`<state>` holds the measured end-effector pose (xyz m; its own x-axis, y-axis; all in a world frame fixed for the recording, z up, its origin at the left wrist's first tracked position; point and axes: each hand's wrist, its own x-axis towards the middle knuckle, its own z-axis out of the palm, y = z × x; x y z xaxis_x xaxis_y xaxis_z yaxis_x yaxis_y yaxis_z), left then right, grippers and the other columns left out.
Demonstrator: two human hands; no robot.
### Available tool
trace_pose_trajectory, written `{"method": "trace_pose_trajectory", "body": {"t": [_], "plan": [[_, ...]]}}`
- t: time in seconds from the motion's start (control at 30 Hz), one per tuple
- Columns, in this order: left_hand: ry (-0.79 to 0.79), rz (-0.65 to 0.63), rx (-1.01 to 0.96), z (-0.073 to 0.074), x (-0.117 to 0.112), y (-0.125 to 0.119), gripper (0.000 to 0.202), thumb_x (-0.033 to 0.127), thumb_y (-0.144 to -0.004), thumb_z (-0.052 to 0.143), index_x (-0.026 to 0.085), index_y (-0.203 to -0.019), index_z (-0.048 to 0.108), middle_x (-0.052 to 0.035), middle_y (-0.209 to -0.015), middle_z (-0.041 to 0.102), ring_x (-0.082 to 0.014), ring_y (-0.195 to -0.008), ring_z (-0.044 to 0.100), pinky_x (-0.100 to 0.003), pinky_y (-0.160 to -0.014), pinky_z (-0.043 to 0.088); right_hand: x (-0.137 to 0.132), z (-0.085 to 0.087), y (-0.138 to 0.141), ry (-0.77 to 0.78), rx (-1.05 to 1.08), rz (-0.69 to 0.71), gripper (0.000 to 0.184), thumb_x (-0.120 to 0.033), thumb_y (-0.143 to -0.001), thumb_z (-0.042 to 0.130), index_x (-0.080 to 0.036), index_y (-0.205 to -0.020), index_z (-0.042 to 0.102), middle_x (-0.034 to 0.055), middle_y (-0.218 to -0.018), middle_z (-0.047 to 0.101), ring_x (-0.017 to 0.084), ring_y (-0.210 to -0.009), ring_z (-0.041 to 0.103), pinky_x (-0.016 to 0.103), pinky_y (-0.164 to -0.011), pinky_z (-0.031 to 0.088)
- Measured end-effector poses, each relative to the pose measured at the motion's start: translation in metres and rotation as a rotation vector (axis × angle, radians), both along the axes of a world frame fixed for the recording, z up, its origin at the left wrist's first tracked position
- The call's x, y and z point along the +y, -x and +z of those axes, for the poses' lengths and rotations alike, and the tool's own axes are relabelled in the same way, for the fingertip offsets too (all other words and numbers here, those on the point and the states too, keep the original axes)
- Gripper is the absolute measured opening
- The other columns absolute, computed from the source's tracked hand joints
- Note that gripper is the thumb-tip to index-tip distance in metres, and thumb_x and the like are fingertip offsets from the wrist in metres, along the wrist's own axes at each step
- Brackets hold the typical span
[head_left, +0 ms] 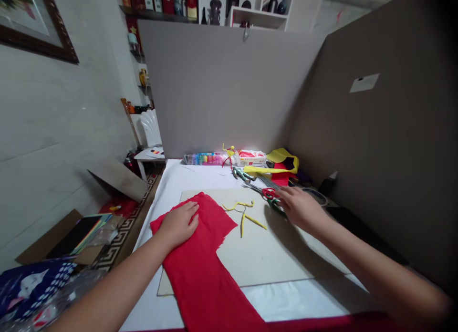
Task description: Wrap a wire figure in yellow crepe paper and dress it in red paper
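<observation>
My left hand (179,223) lies flat, fingers together, on a sheet of red crepe paper (203,265) that runs from the mat's left side down to the table's near edge. My right hand (299,209) reaches out over the right side of the beige cutting mat (265,255), its fingers on the red-handled scissors (269,195); whether the fingers are round the handles I cannot make out. Thin yellow paper strips (245,213) lie on the mat between the two hands.
At the back of the white table (193,177) sit a row of small coloured bottles (203,158), a white and red packet (252,157), yellow and red paper (282,162) and a tape roll (317,194). Grey partitions (229,88) stand behind and to the right. Boxes and bags clutter the floor on the left.
</observation>
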<state>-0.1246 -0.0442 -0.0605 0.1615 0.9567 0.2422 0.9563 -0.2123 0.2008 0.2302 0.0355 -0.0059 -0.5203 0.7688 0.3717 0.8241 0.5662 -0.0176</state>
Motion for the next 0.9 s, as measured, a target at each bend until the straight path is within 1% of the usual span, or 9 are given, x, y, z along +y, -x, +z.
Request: {"method": "trace_pose_trajectory", "body": {"t": [0.07, 0.13, 0.2, 0.33, 0.5, 0.57, 0.67, 0.8, 0.9], "plan": [[0.009, 0.028, 0.001, 0.000, -0.001, 0.000, 0.046, 0.031, -0.088, 0.035, 0.015, -0.127, 0.055, -0.0088, -0.135, 0.052, -0.0228, -0.123, 0.049, -0.037, -0.102, 0.040, 0.011, -0.002, -0.021, 0.023, 0.006, -0.066, 0.030, -0.022, -0.086, 0.043, -0.014, -0.099, 0.069, 0.0169, -0.092, 0.068, 0.029, -0.086, 0.060, 0.037, -0.072, 0.044], [0.011, 0.067, 0.005, 0.001, -0.002, -0.001, 0.047, 0.032, -0.088, 0.035, 0.017, -0.127, 0.055, -0.0084, -0.136, 0.051, -0.0245, -0.121, 0.051, -0.039, -0.098, 0.043, 0.015, -0.005, -0.032, 0.065, 0.025, -0.083, 0.030, -0.025, -0.087, 0.043, -0.016, -0.094, 0.070, 0.0146, -0.088, 0.069, 0.027, -0.080, 0.061, 0.032, -0.066, 0.043], [0.012, 0.108, 0.013, 0.002, -0.002, -0.002, 0.047, 0.033, -0.088, 0.035, 0.017, -0.127, 0.055, -0.0085, -0.136, 0.050, -0.0261, -0.120, 0.052, -0.041, -0.096, 0.045, 0.016, -0.007, -0.036, 0.137, 0.048, -0.047, 0.029, -0.027, -0.087, 0.044, -0.019, -0.091, 0.071, 0.0112, -0.087, 0.070, 0.024, -0.075, 0.061, 0.029, -0.062, 0.041], [0.020, 0.155, 0.032, 0.005, -0.001, -0.005, 0.048, 0.035, -0.087, 0.036, 0.016, -0.127, 0.054, -0.0092, -0.136, 0.050, -0.0261, -0.124, 0.048, -0.042, -0.097, 0.043, 0.021, -0.005, -0.035, 0.303, 0.135, 0.035, 0.029, -0.033, -0.086, 0.045, -0.021, -0.087, 0.071, 0.0053, -0.069, 0.067, 0.018, -0.060, 0.056, 0.026, -0.056, 0.039], [0.035, 0.168, 0.057, 0.008, 0.000, -0.007, 0.049, 0.034, -0.086, 0.037, 0.015, -0.127, 0.055, -0.0086, -0.136, 0.050, -0.0238, -0.128, 0.042, -0.039, -0.101, 0.040, 0.040, -0.007, -0.037, 0.449, 0.340, 0.020, 0.039, -0.042, -0.085, 0.046, -0.014, -0.101, 0.068, 0.0071, -0.071, 0.066, 0.019, -0.064, 0.056, 0.026, -0.056, 0.040], [0.038, 0.175, 0.065, 0.008, 0.000, -0.007, 0.049, 0.034, -0.086, 0.036, 0.015, -0.128, 0.054, -0.0084, -0.137, 0.050, -0.0237, -0.129, 0.041, -0.039, -0.102, 0.040, 0.043, -0.009, -0.039, 0.511, 0.408, 0.019, 0.045, -0.047, -0.084, 0.046, -0.012, -0.104, 0.067, 0.0057, -0.065, 0.062, 0.017, -0.059, 0.053, 0.026, -0.052, 0.037], [0.044, 0.181, 0.073, 0.007, 0.000, -0.007, 0.049, 0.034, -0.086, 0.036, 0.017, -0.128, 0.054, -0.0074, -0.137, 0.049, -0.0232, -0.129, 0.042, -0.039, -0.101, 0.041, 0.038, -0.010, -0.043, 0.598, 0.495, 0.022, 0.055, -0.056, -0.083, 0.045, -0.010, -0.108, 0.065, 0.0016, -0.055, 0.054, 0.014, -0.051, 0.045, 0.024, -0.047, 0.032], [0.051, 0.186, 0.080, 0.007, 0.002, -0.007, 0.049, 0.034, -0.086, 0.036, 0.017, -0.129, 0.053, -0.0075, -0.138, 0.048, -0.0230, -0.127, 0.045, -0.038, -0.100, 0.041, 0.029, -0.001, -0.042, 0.698, 0.573, 0.034, 0.060, -0.061, -0.085, 0.041, -0.011, -0.111, 0.062, -0.0008, -0.055, 0.049, 0.011, -0.048, 0.040, 0.023, -0.045, 0.028], [0.065, 0.187, 0.096, 0.009, 0.002, -0.007, 0.049, 0.033, -0.086, 0.035, 0.018, -0.130, 0.052, -0.0070, -0.139, 0.047, -0.0230, -0.126, 0.046, -0.038, -0.099, 0.043, 0.031, 0.006, -0.031, 0.753, 0.561, 0.059, 0.057, -0.060, -0.087, 0.039, -0.012, -0.108, 0.063, -0.0002, -0.059, 0.052, 0.009, -0.047, 0.040, 0.022, -0.044, 0.028]]}}
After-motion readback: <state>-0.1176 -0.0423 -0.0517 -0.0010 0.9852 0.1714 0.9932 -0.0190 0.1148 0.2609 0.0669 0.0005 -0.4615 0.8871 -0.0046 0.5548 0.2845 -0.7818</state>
